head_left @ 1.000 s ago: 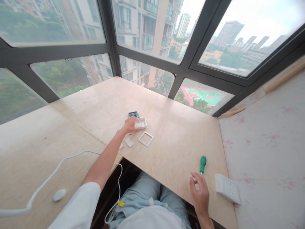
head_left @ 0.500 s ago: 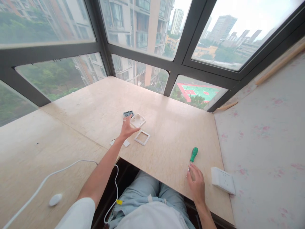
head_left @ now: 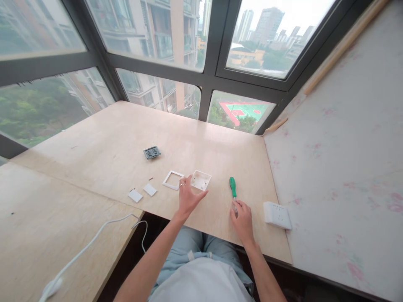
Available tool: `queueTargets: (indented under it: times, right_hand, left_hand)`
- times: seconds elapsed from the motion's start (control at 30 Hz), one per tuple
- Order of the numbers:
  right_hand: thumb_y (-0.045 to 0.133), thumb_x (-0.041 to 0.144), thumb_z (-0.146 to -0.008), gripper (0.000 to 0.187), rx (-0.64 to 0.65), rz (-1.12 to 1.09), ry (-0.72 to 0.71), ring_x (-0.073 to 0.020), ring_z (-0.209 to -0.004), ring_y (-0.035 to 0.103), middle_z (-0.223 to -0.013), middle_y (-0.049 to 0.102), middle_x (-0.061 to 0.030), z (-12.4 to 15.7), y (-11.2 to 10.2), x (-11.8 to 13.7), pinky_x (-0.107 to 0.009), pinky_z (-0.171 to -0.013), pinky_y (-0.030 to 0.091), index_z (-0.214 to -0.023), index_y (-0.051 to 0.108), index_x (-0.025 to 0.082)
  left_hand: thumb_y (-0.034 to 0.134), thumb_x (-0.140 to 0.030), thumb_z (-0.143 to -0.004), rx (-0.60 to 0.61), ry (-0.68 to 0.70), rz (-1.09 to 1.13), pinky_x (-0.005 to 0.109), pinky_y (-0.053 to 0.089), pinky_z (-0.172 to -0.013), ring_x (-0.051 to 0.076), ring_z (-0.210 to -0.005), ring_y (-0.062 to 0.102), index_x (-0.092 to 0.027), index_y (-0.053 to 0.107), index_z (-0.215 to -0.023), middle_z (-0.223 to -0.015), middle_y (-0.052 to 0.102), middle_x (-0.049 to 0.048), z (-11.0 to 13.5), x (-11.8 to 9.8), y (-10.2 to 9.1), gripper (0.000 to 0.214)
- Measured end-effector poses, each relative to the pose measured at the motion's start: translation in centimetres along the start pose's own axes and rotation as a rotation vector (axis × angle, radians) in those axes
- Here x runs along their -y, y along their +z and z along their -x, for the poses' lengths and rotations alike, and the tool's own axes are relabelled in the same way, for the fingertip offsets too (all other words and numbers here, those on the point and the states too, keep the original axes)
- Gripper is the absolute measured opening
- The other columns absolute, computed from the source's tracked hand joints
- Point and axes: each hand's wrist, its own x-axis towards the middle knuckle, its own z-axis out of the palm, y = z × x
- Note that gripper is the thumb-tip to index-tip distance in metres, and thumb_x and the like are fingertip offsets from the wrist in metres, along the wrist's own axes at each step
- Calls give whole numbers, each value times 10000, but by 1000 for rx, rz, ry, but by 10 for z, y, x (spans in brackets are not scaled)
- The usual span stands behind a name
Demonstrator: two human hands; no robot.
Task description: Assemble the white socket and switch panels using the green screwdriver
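My left hand [head_left: 189,193] grips a shallow white square plastic box [head_left: 200,180] between thumb and fingers, its hollow side facing up. Below the green handle of a screwdriver [head_left: 232,186], the fingers of my right hand [head_left: 242,218] are closed around the metal shaft. Just left of the box, a white square frame [head_left: 166,181] lies on the table, its right edge partly behind my left fingers. Farther left are two small white plates [head_left: 150,190], and beyond them a dark circuit module [head_left: 152,152] rests apart.
The pale wooden table [head_left: 94,130] runs up to the windows. A white wall socket [head_left: 277,215] juts out at the right. Across the left part trails a white cable [head_left: 91,243], which drops over the table edge. Small dark bits lie beside the plates.
My left hand has carried the white box to the right, past the square frame and away from the circuit module. My right hand stays at the screwdriver's shaft. The view has turned.
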Motion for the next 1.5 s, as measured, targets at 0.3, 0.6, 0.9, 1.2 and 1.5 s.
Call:
queueTargets:
  times: [0.3,0.6,0.9,1.2,1.5]
  right_hand:
    - [477,246,-863,377,11,-69,158,-258,-957,568,-1004,575,-115,0,-11,-16,-433,-885,483,-1187,652,168]
    - [479,260,-872,361,-16,-171,205,-198,-823,592,-1004,578,-97,5,-16,-25,-368,-799,525,-1183,637,172]
    - [490,277,-868,320,-7,-242,201,-193,-823,593,-1008,598,-92,5,-20,-26,-379,-823,523,-1123,656,178]
    - [487,262,-861,305,-33,-253,210,-229,-986,595,-1094,576,-120,12,-16,-24,-393,-829,532,-1095,661,174]
    - [509,283,-850,285,-32,-226,226,-227,-975,604,-1076,590,-114,7,-15,-20,-402,-864,526,-1054,676,177]
  left_hand:
    - [853,-434,-648,77,15,-10,502,447,-994,330,-1154,486,-198,440,-1338,-1217,453,142,50,-44,50,838]
    - [827,-458,-680,195,-15,-37,551,440,-950,379,-1185,509,-215,462,-1325,-1234,512,173,73,-47,68,780]
    - [685,-204,-790,376,158,76,458,463,-997,285,-1155,543,-234,473,-1336,-1228,538,116,62,-21,48,587]
    - [611,-169,-813,491,136,198,421,546,-905,271,-1298,491,-279,552,-1275,-1419,483,100,51,-6,39,479]
    - [636,-170,-806,551,178,229,393,593,-820,263,-1272,520,-305,586,-1276,-1431,511,64,45,3,37,492]
